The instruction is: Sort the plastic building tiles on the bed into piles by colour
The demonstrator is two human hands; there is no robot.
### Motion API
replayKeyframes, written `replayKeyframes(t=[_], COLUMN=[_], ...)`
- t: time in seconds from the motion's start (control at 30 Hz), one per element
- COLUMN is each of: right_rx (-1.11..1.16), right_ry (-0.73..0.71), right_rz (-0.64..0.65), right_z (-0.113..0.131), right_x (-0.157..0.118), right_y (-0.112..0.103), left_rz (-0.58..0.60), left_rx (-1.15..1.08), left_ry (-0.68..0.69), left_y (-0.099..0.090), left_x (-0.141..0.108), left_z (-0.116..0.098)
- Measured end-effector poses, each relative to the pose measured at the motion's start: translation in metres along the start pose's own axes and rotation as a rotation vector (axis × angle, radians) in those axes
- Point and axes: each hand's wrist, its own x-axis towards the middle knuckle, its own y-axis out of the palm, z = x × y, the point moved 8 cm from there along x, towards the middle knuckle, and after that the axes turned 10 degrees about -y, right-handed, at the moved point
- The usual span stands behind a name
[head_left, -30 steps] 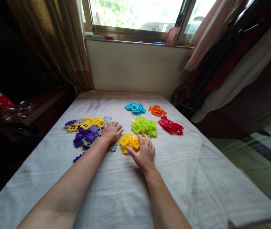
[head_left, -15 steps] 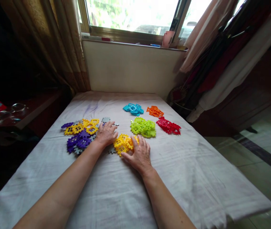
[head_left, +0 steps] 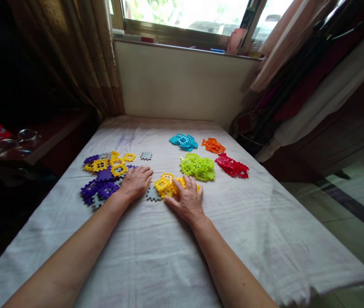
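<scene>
My left hand (head_left: 135, 183) lies palm down at the right edge of a mixed pile, its fingers extended. That pile holds purple pieces (head_left: 105, 188), yellow pieces (head_left: 100, 165) and some grey ones. My right hand (head_left: 188, 200) rests with spread fingers over the right part of a yellow pile (head_left: 165, 185); whatever lies under its palm is hidden. One grey piece (head_left: 153, 193) is between my hands, touching the yellow pile. Another grey piece (head_left: 146, 155) lies alone farther back. A lime green pile (head_left: 198, 167) sits just beyond my right hand.
Blue pieces (head_left: 183, 141), orange pieces (head_left: 213, 145) and red pieces (head_left: 232, 166) lie in separate piles toward the back right of the cloth-covered table (head_left: 150, 256). Glasses (head_left: 27, 135) rest on a dark surface at left. A pink cup (head_left: 236, 41) stands on the windowsill.
My left hand has moved left and away from the yellow pile, uncovering more of the grey piece between my hands. My right hand stays on the yellow pile. The camera view has shifted slightly.
</scene>
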Motion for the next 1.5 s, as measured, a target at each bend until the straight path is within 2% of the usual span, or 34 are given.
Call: replayKeyframes(t=[0.17, 0.37, 0.5, 0.63, 0.7, 0.8, 0.93, 1.1, 1.23, 1.33, 1.5], right_rx=[-0.011, -0.018, 0.015, 0.027, 0.058, 0.125, 0.169, 0.101, 0.041, 0.032, 0.019], right_ry=[0.085, 0.164, 0.14, 0.068, 0.031, -0.016, 0.002, 0.086, 0.054, 0.022, 0.038], right_rz=[-0.026, -0.045, -0.109, -0.26, -0.289, -0.275, -0.255, -0.213, -0.083, -0.015, -0.005], right_z=[0.004, 0.015, 0.018, 0.001, -0.008, -0.011, 0.004, 0.025, 0.037, 0.042, 0.043], right_x=[0.006, 0.022, 0.026, 0.012, 0.006, 0.008, 0.027, 0.05, 0.067, 0.079, 0.095], right_y=[0.001, 0.005, 0.005, -0.005, -0.004, 0.007, 0.018, 0.015, 0.015, 0.019, 0.025], left_rz=[-0.042, -0.067, -0.089, -0.066, -0.057, -0.048, -0.033, -0.019, 0.031, 0.027, 0.01], left_rx=[-0.01, -0.106, -0.162, -0.141, -0.127, -0.104, -0.073, -0.058, -0.058, -0.071, -0.09], left_ry=[0.029, 0.041, 0.051, 0.019, 0.011, -0.006, -0.007, -0.039, -0.086, -0.08, -0.072], left_y=[-0.007, -0.011, -0.015, -0.014, -0.013, -0.011, -0.007, -0.008, -0.008, -0.009, -0.009], left_x=[-0.031, -0.045, -0.049, -0.049, -0.048, -0.045, -0.043, -0.045, -0.046, -0.046, -0.047], left_z=[0.003, 0.003, 0.003, 0.001, -0.001, -0.001, -0.002, -0.002, -0.002, -0.003, -0.002])
